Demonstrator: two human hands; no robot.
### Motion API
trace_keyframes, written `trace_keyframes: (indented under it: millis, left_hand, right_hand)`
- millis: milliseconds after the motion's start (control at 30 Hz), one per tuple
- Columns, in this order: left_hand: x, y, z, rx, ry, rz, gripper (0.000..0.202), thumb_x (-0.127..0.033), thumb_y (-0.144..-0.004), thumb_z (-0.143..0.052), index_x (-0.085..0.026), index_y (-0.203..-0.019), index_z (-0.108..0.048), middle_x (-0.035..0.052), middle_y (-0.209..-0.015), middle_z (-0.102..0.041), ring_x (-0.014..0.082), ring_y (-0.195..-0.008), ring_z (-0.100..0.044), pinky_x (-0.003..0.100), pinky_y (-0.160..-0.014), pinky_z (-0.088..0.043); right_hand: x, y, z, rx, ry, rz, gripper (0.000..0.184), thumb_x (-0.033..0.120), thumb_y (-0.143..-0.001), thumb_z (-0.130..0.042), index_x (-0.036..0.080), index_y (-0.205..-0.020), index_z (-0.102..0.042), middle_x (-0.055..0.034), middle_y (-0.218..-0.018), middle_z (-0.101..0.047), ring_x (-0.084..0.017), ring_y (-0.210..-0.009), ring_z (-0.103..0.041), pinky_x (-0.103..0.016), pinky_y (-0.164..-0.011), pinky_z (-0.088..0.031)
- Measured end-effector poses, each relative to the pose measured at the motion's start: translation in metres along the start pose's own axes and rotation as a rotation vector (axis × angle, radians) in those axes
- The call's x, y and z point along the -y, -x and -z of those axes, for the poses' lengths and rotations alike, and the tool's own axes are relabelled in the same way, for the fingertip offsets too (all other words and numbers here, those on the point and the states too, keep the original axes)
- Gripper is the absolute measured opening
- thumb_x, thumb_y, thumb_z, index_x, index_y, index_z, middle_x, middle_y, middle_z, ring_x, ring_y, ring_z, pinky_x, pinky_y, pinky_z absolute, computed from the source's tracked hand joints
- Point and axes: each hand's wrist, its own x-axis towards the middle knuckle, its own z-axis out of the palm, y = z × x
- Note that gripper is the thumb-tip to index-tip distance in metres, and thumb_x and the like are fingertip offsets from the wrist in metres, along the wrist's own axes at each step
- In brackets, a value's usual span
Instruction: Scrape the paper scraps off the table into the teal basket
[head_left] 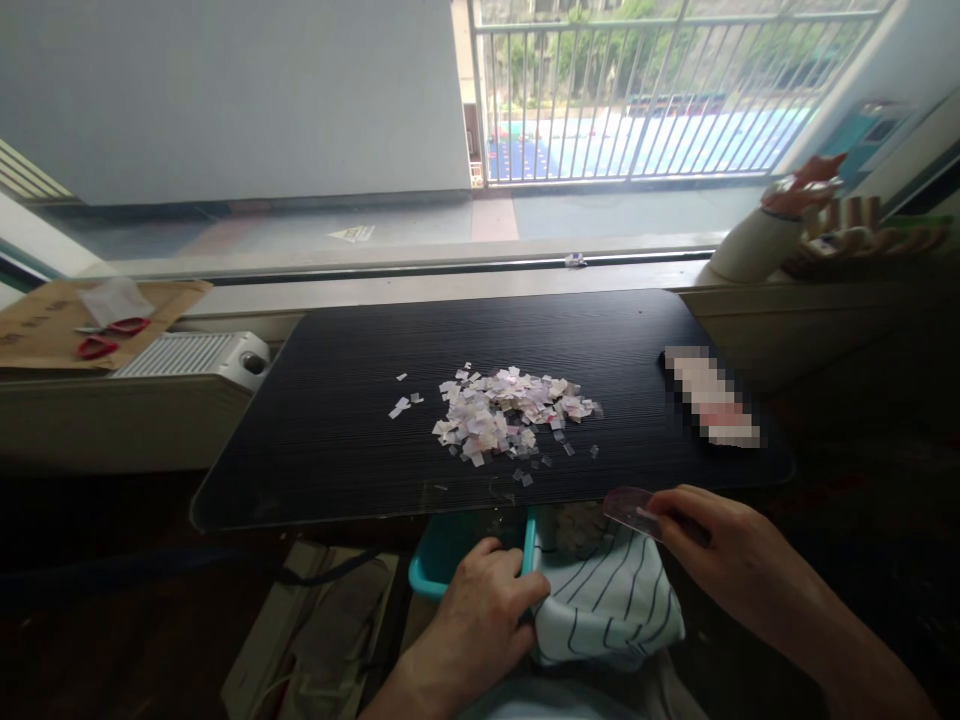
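Observation:
A heap of small white and pink paper scraps (504, 410) lies in the middle of a black ribbed table top (337, 450). My left hand (480, 610) is closed over the rim of a teal plastic bin (439, 555) held just below the table's near edge. My right hand (720, 545) pinches a small clear plastic ruler-like piece (630, 508) at the table's front edge, right of the bin. A white cloth with dark stripes (611, 600) hangs beside the bin, over my lap.
A blurred-out flat item (711, 395) lies at the table's right side. Red scissors (105, 335) rest on brown paper on the sill at left, above a radiator (191, 355). A white roll and figurines (795, 225) stand at the right of the sill.

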Motion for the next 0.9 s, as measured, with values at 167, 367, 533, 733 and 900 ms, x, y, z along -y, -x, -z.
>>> trace_keyframes:
  millis: [167,367,533,733,900]
  left_hand:
    - [-0.004,-0.008,-0.006,0.030,-0.074,-0.103,0.009,-0.022,-0.076,-0.069,-0.022,-0.083,-0.063,0.0004,-0.074,-0.055,0.0182,-0.072,-0.053,0.036,-0.083,-0.040]
    - [-0.017,-0.025,-0.006,0.105,-0.203,-0.282,0.009,-0.029,-0.081,-0.064,-0.021,-0.080,-0.061,0.0028,-0.074,-0.058,0.0195,-0.072,-0.054,0.038,-0.084,-0.041]
    - [-0.020,-0.030,-0.006,0.082,-0.248,-0.302,0.011,-0.032,-0.080,-0.066,-0.022,-0.082,-0.062,0.0030,-0.075,-0.059,0.0196,-0.070,-0.054,0.039,-0.085,-0.041]
    - [-0.027,-0.029,-0.003,0.113,-0.274,-0.321,0.012,-0.033,-0.080,-0.066,-0.022,-0.081,-0.062,0.0031,-0.073,-0.059,0.0206,-0.069,-0.055,0.040,-0.082,-0.042]
    - [-0.027,-0.026,0.001,0.131,-0.263,-0.314,0.012,-0.034,-0.081,-0.065,-0.022,-0.082,-0.062,0.0027,-0.072,-0.059,0.0204,-0.068,-0.055,0.039,-0.080,-0.042]
  right_hand:
    - [-0.017,-0.014,-0.010,-0.252,-0.018,0.059,0.020,0.031,-0.090,-0.051,0.023,-0.099,-0.067,-0.0015,-0.089,-0.068,-0.015,-0.074,-0.065,-0.025,-0.066,-0.048]
    - [-0.018,-0.031,-0.035,-0.337,-0.068,0.108,0.023,0.026,-0.093,-0.049,0.019,-0.105,-0.067,-0.0047,-0.095,-0.067,-0.017,-0.081,-0.064,-0.028,-0.074,-0.048]
    - [0.001,-0.031,-0.046,-0.192,-0.124,0.260,0.022,0.024,-0.093,-0.048,0.019,-0.103,-0.067,-0.0044,-0.091,-0.067,-0.016,-0.080,-0.064,-0.027,-0.072,-0.049]
    - [0.008,-0.045,-0.046,-0.208,-0.113,0.278,0.021,0.022,-0.094,-0.048,0.019,-0.102,-0.067,-0.0050,-0.092,-0.067,-0.017,-0.083,-0.064,-0.027,-0.075,-0.050]
    - [0.012,-0.037,-0.045,-0.073,-0.115,0.364,0.022,0.022,-0.094,-0.046,0.021,-0.101,-0.067,-0.0051,-0.094,-0.067,-0.017,-0.084,-0.063,-0.027,-0.075,-0.051]
